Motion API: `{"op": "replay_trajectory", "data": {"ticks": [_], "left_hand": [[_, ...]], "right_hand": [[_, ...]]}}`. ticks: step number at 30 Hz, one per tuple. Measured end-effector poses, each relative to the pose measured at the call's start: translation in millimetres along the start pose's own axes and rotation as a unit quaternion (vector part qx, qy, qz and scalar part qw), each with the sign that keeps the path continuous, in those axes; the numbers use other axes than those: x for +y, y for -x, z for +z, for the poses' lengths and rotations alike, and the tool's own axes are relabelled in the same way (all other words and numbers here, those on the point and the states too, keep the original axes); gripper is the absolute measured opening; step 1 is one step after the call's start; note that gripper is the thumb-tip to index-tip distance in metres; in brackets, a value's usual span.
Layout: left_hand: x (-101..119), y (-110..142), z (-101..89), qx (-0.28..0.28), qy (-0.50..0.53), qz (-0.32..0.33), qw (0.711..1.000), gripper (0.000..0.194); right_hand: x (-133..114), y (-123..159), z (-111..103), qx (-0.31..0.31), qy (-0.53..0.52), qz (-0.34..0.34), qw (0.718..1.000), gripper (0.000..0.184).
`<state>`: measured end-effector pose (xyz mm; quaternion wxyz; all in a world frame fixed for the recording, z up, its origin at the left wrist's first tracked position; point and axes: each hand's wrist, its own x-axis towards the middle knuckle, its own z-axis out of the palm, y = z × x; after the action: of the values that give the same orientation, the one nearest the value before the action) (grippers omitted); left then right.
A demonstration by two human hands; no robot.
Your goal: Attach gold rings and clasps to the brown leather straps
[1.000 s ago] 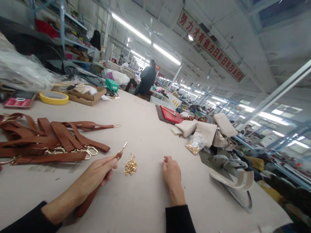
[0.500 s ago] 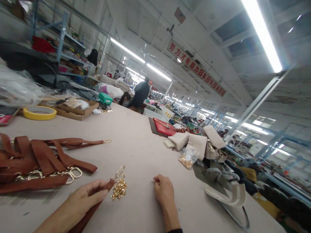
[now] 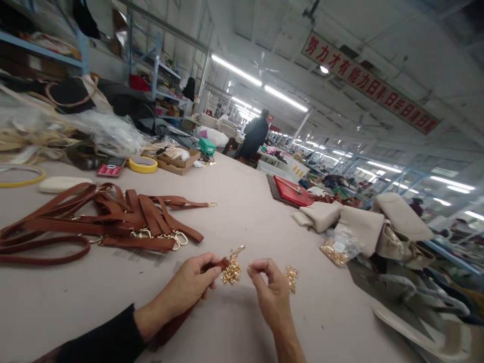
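My left hand [image 3: 191, 283] is closed around a brown leather strap [image 3: 177, 325], whose tail hangs below the wrist. At the strap's tip, past my thumb, a gold metal clasp [image 3: 239, 250] sticks out. A heap of small gold fittings [image 3: 231, 273] lies on the table just beyond those fingertips. My right hand [image 3: 273, 295] is a short way to the right, thumb and forefinger pinched together; anything between them is too small to make out. Beside its knuckles is a second heap of gold fittings [image 3: 292, 279]. More brown straps [image 3: 121, 227] with gold rings and clasps lie bundled at the left.
Yellow tape [image 3: 142, 165], a cardboard box [image 3: 177, 162] and a red calculator [image 3: 110, 167] stand at the back left. To the right are a red leather piece [image 3: 291, 191], cream bags [image 3: 361, 227] and a plastic bag of gold fittings [image 3: 336, 250]. A person [image 3: 256, 135] stands far behind.
The view has swung left, so the scene sits further right. My right hand has come nearer the strap's tip, and the second gold heap now shows beside it. The left hand still holds the strap.
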<state>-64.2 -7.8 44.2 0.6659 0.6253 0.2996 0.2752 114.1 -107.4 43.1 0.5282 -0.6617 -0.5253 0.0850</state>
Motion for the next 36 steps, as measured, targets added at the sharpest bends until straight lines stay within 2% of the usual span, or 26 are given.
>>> {"op": "replay_trajectory", "data": {"ticks": [3,7,14,19,28,31,36], "left_hand": [[2,4,-0.5,0.019,-0.05,0.033,0.998,0.024],[4,7,1.5,0.048,-0.087,0.086,0.991,0.021],[-2,6,5.8,0.051,-0.069,0.082,0.993,0.021],[-3,7,6.5,0.032,-0.064,0.077,0.994,0.023],[-1,7,7.6,0.035,-0.111,0.107,0.987,0.019],[1,7,8.6,0.042,-0.119,0.117,0.985,0.019],[5,10,6.9,0.039,-0.132,0.151,0.979,0.017]], "right_hand": [[-22,7,24,-0.034,-0.036,-0.049,0.998,0.006],[-28,10,39,-0.044,-0.013,-0.126,0.991,0.013],[-23,11,41,-0.023,0.008,-0.15,0.988,0.016],[-23,11,41,-0.013,0.005,-0.149,0.989,0.015],[-25,10,42,0.007,0.03,-0.21,0.977,0.02],[-25,10,42,0.006,0.012,-0.193,0.981,0.018],[-21,13,44,0.005,-0.059,-0.047,0.997,0.006]]}}
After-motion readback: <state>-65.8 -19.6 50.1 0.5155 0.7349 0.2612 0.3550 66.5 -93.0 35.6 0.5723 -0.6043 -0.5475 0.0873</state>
